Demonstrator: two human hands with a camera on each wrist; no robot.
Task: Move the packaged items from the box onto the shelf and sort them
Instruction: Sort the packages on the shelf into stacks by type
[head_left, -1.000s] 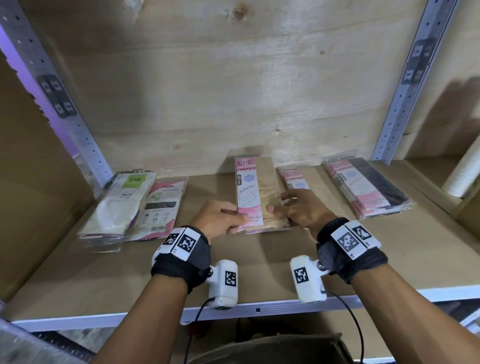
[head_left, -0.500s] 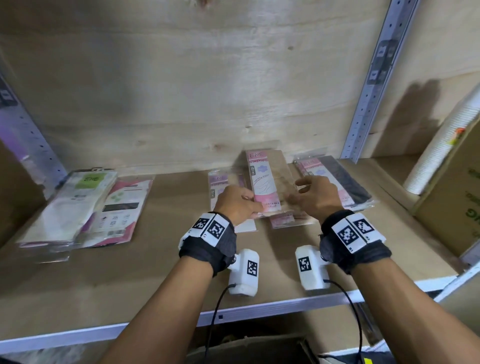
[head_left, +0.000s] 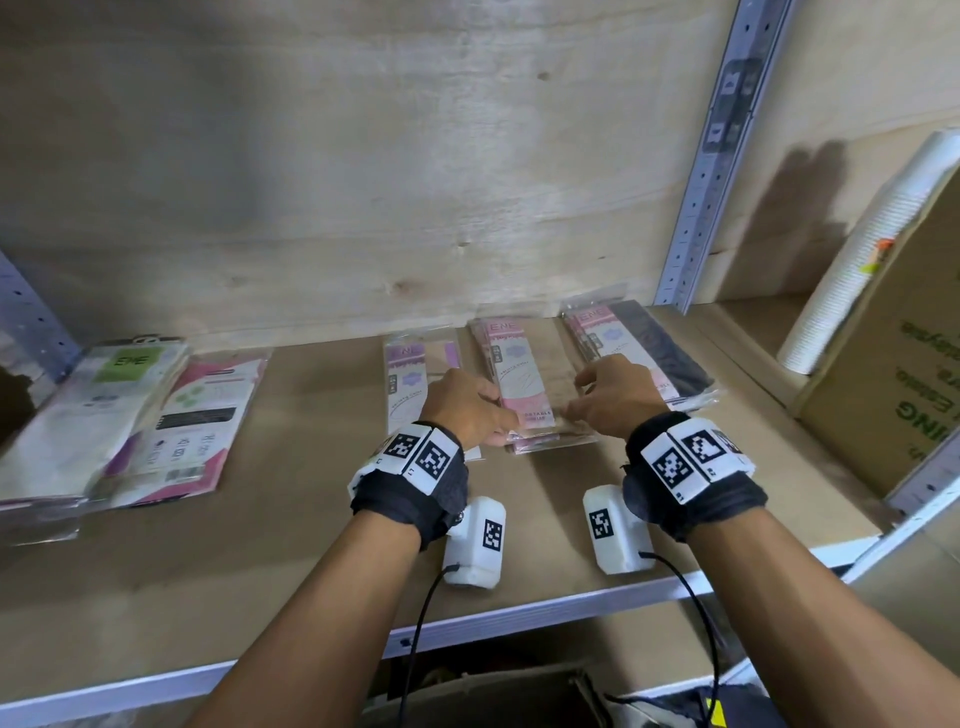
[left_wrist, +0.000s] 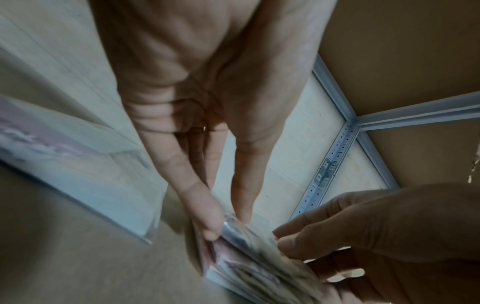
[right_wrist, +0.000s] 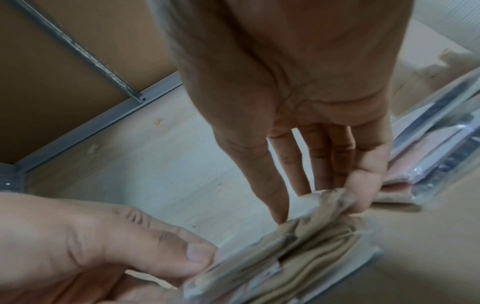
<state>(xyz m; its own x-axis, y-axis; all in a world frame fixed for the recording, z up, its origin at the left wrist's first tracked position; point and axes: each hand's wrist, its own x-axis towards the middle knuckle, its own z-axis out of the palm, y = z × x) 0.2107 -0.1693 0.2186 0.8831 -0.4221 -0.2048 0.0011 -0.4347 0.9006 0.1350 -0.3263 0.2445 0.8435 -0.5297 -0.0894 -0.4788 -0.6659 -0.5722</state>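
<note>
Head view | left hand (head_left: 464, 409), right hand (head_left: 616, 397) pinch beige pack's (head_left: 524, 384) side edges | bare shelf (head_left: 291, 525) left

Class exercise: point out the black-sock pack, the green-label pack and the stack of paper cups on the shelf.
black-sock pack (head_left: 658, 347): head view, on its dark sock half.
green-label pack (head_left: 132, 360): head view, on the green label.
stack of paper cups (head_left: 857, 254): head view, mid-length on its ribbed side.

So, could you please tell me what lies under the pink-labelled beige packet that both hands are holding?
Under the beige packet, edges of more pink-labelled packets show, stacked on the shelf. Their number is hidden.
</note>
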